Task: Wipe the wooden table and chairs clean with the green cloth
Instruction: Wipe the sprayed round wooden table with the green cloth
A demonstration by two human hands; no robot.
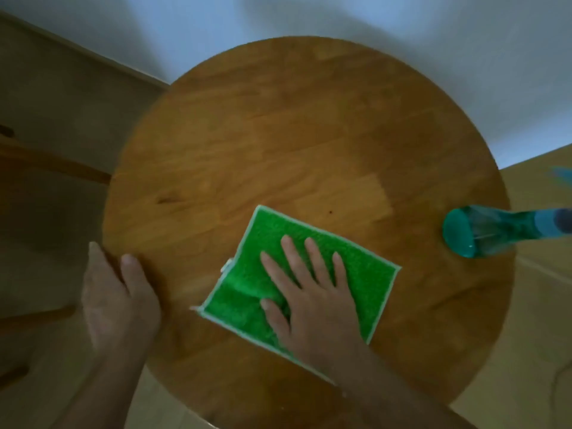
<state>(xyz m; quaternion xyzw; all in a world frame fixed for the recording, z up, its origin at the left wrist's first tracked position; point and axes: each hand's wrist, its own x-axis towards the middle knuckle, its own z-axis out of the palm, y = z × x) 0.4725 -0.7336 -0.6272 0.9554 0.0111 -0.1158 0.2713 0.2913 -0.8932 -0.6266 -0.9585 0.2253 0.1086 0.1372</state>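
The right hand is laid flat on the green cloth, fingers straight and spread, palm pressed down. The cloth is spread on the near half of the round wooden table, its white-edged corners turned at an angle to the viewer. The left hand is set at the table's left rim, thumb resting on the top; its fingers are hidden beyond the edge, so its grip cannot be told. A teal spray bottle is stood near the right rim, apart from the cloth. Wooden chair parts are seen blurred at left.
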